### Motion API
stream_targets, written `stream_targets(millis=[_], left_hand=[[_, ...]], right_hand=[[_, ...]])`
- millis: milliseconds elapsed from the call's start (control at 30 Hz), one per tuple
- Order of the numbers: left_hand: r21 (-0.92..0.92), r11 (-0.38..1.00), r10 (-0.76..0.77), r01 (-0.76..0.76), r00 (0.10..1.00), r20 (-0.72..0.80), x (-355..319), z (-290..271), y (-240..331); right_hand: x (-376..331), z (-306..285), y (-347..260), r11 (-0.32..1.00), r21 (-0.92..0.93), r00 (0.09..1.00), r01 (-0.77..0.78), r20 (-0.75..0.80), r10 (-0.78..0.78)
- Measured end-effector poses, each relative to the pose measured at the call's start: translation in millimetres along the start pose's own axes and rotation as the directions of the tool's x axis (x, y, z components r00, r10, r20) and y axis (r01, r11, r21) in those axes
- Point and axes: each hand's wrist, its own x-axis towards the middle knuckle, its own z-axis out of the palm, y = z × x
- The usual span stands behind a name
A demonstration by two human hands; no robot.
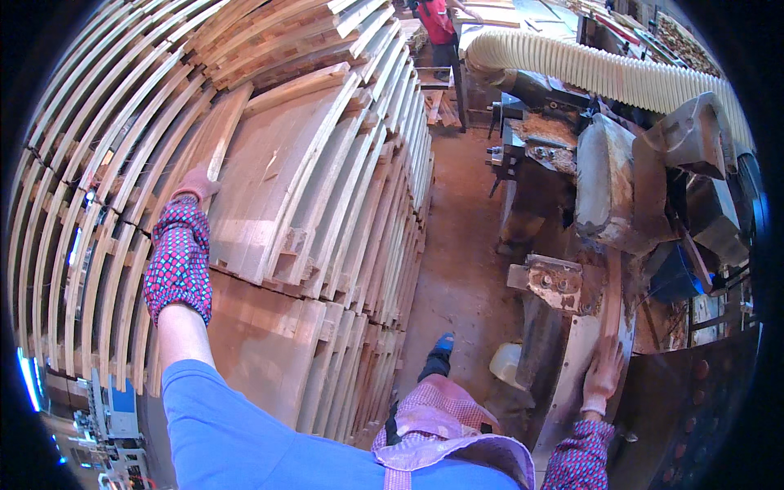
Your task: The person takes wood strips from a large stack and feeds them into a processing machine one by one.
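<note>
My left hand (196, 186), in a pinkish work glove, reaches to the stack on the left. It is closed around the near end of a wooden strip (230, 131), which lies on top of the stacked slats; some of the fingers are hidden. My right hand (603, 374), gloved too, lies flat with its fingers stretched forward on a long narrow wooden strip (611, 306). That strip rests along the metal bed (570, 371) of a woodworking machine and runs forward under its dusty housing (606, 175). Patterned sleeve covers are on both forearms.
Tall stacks of wooden slats (327, 216) fill the left side. A dusty floor aisle (457, 237) runs between stacks and machine. A ribbed cream hose (596, 69) arches over the machine. A person in red (437, 23) stands at the far end. A dark panel (694, 408) is at right.
</note>
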Motion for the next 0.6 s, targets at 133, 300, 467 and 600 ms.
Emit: stream_targets(millis=[133, 300, 467, 600], left_hand=[[0.171, 0.984, 0.054, -0.055, 0.998, 0.008, -27, -23, 12], [-0.231, 0.973, 0.039, -0.017, 0.995, 0.091, -121, -73, 15], [-0.941, -0.212, 0.36, 0.265, 0.916, 0.177, -282, -68, 65], [-0.886, -0.416, 0.529, 0.204, 0.847, -0.053, -396, -14, 171]], right_hand=[[61, -15, -32, 0.999, -0.019, 0.997, 0.037, -0.071, -0.038], [64, -36, -75, 0.897, 0.439, 0.99, 0.056, -0.139, 0.007], [-20, -112, -173, 0.148, 0.989, 0.987, -0.025, 0.048, -0.154], [-84, -204, -228, -0.363, 0.895, 0.853, -0.26, 0.037, -0.52]])
